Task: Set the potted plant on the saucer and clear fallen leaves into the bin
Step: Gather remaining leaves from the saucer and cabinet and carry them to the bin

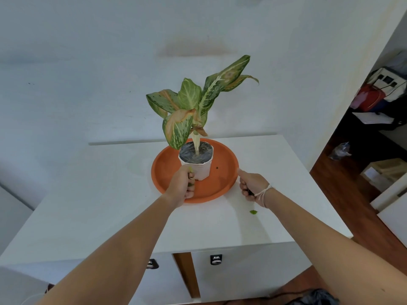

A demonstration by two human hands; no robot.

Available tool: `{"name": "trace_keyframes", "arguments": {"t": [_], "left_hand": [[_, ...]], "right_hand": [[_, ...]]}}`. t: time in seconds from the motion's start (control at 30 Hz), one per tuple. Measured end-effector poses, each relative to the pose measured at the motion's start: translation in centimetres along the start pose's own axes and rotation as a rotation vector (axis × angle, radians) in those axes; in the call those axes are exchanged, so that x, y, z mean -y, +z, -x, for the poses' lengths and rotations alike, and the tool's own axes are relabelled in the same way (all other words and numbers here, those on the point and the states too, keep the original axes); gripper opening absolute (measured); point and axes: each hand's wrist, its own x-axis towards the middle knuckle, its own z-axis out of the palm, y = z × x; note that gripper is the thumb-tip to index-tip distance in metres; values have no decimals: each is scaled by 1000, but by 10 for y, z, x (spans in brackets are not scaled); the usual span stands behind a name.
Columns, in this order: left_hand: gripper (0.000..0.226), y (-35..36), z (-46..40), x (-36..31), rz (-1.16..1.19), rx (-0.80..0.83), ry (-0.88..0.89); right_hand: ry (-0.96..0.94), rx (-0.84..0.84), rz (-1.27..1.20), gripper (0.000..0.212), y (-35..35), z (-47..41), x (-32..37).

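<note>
A potted plant [198, 159] in a white pot stands upright on the round orange saucer [222, 179] on a white cabinet top. My left hand [181, 186] is over the saucer's near edge, fist closed around small green leaf pieces, knuckles touching the pot's front. To the right, my right hand [251, 186] is curled, its index finger touching the saucer's right rim; something dark shows in the palm, unclear what. One small green fallen leaf [253, 212] lies on the cabinet below my right wrist. A dark speck [217, 167] sits on the saucer.
The white cabinet [110, 205] has two drawers with dark handles [215, 259] at its front. White wall behind. At right, an opening shows wooden floor, bags [378, 93] and a box [385, 170]. A dark bag-like thing [315, 298] lies at the bottom edge.
</note>
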Motion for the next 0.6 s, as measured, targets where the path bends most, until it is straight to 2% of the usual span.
{"name": "trace_keyframes", "arguments": {"t": [0.1, 0.2, 0.37, 0.6], "left_hand": [[27, 4, 1, 2, 8, 28, 11], [30, 11, -1, 7, 25, 67, 21], [33, 29, -3, 13, 38, 137, 16], [30, 53, -3, 18, -1, 220, 7]], "right_hand": [[-106, -19, 288, 50, -10, 8, -7], [-215, -18, 570, 43, -25, 14, -20], [-245, 31, 646, 17, -46, 22, -34], [-318, 50, 838, 13, -56, 31, -46]]}}
